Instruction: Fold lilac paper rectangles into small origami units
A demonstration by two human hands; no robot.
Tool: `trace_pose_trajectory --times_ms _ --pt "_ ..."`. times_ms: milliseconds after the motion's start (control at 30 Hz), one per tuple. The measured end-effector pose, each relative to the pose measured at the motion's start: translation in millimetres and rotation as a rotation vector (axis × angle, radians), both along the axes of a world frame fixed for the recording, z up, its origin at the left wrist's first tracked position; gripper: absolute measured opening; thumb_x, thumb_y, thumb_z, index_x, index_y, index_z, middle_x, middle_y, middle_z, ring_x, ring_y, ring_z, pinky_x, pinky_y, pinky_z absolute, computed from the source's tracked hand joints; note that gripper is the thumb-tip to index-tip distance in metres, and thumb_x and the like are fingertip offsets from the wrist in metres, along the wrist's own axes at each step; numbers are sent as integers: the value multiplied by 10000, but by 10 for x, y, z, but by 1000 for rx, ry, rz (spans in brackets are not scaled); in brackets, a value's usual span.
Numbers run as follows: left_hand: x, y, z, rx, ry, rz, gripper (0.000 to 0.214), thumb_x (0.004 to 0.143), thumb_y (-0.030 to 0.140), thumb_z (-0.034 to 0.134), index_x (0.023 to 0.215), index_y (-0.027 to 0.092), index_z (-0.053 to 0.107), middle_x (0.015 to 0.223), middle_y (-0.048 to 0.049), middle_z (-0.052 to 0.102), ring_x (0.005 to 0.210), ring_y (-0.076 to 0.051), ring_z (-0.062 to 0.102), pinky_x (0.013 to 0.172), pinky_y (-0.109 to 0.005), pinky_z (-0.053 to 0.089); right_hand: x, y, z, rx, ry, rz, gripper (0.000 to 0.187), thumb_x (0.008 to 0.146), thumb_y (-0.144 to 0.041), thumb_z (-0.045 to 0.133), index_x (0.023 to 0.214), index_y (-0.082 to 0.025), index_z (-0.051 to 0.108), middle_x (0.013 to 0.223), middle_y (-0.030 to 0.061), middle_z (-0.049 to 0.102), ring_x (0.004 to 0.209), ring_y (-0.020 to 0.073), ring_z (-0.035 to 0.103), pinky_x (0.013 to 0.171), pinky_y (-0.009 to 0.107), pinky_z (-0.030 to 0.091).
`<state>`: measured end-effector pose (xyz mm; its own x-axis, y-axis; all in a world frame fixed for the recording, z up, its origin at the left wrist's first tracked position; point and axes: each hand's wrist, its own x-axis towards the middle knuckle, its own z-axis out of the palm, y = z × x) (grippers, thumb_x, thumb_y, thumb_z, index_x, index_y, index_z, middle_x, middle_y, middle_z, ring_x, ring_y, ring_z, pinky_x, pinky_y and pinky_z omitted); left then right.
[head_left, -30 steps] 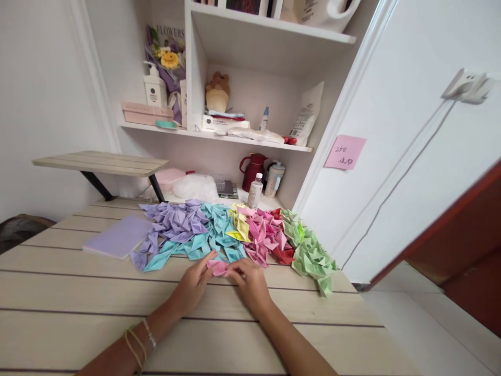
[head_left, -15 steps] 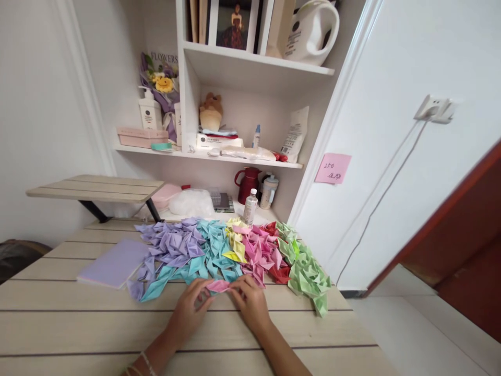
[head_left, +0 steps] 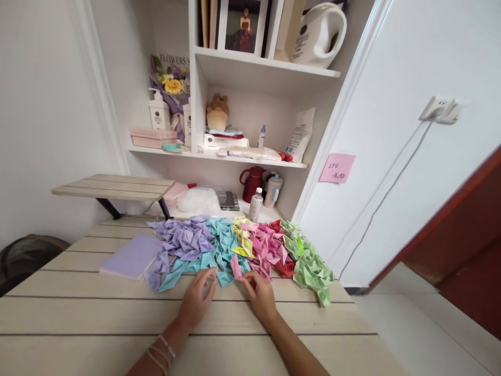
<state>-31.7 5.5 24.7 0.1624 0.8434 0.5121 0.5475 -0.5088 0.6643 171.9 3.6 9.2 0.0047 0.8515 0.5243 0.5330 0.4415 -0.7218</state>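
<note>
On the wooden table (head_left: 78,313) a band of several folded paper pieces runs in colour groups: purple (head_left: 182,241), blue (head_left: 221,245), yellow (head_left: 245,241), pink (head_left: 266,248), red (head_left: 285,267) and green (head_left: 311,269). My right hand (head_left: 261,296) pinches the base of one pink folded piece (head_left: 236,267), which stands upright at the front of the pile. My left hand (head_left: 197,303) lies beside it with fingers spread, fingertips close to a loose blue piece (head_left: 225,279). Thin bracelets circle my left wrist.
A purple paper pad (head_left: 131,256) lies left of the pile. Behind it stand a small raised shelf (head_left: 113,186), a water bottle (head_left: 255,197), a red jug (head_left: 252,183) and wall shelves with clutter. The table ends just right of the green pieces, beside a white wall with a pink note (head_left: 336,168).
The pink piece lay flat between both hands; now it stands upright in my right fingers and my left hand has let go. The view tilted up slightly.
</note>
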Motion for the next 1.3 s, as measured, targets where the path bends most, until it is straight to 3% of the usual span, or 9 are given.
trace_pose_trajectory --times_ms 100,200,267,400,467,600,867,1033,1300 --pt "-304 116 114 158 84 145 276 802 260 450 1056 217 548 1000 -99 611 998 -233 536 910 -375 386 -150 38 159 23 6 12 265 818 -407 466 822 -194 623 716 48 649 573 157 550 564 264 426" --pt "-715 256 244 271 67 448 327 790 277 462 1087 154 517 1054 -127 568 1036 -249 498 935 -383 358 -378 170 409 34 30 -76 267 808 -406 473 837 -194 632 732 45 654 592 156 557 598 262 431" --pt "-998 304 290 249 65 672 401 782 319 457 1131 123 482 1075 -139 531 1057 -277 470 915 -411 366 -551 273 550 35 55 -151 259 813 -380 464 893 -198 629 795 46 658 624 157 560 629 267 435" --pt "-1503 235 213 134 227 889 456 777 375 441 1130 90 492 1096 -161 497 1077 -305 441 920 -430 345 -849 295 581 -6 100 -44 389 779 -320 507 1149 -199 516 1082 76 596 678 148 570 645 267 459" --pt "-1711 166 115 78 362 891 491 762 411 454 1119 79 505 1099 -172 501 1082 -315 436 928 -436 329 -935 165 470 -31 137 17 422 782 -302 500 1189 -191 480 1135 95 562 686 143 570 628 261 470" --pt "-1995 95 -32 9 616 727 529 712 495 490 1103 142 541 1186 -161 497 1152 -345 377 928 -483 297 -922 -239 206 -57 168 74 360 797 -290 481 1141 -188 517 1061 103 587 680 149 572 579 253 479" --pt "-2079 249 42 88 780 446 493 728 495 473 1067 155 582 1126 -135 567 1111 -296 450 956 -399 295 -367 -886 -66 -118 246 -116 326 792 -374 490 1047 -191 579 941 104 634 634 177 577 575 280 488" --pt "-1891 314 83 -100 819 495 464 802 397 348 1118 117 539 1085 -165 548 976 -287 535 835 -383 393 -172 -977 -145 -184 478 -315 409 760 -429 528 1031 -127 582 774 75 663 597 167 583 565 262 468" --pt "-1749 440 315 -325 1044 435 393 782 307 360 1001 52 563 934 -200 557 816 -296 600 689 -378 436 -198 -939 -93 -207 531 -276 374 738 -430 546 934 -119 619 739 69 660 583 158 563 539 247 431"
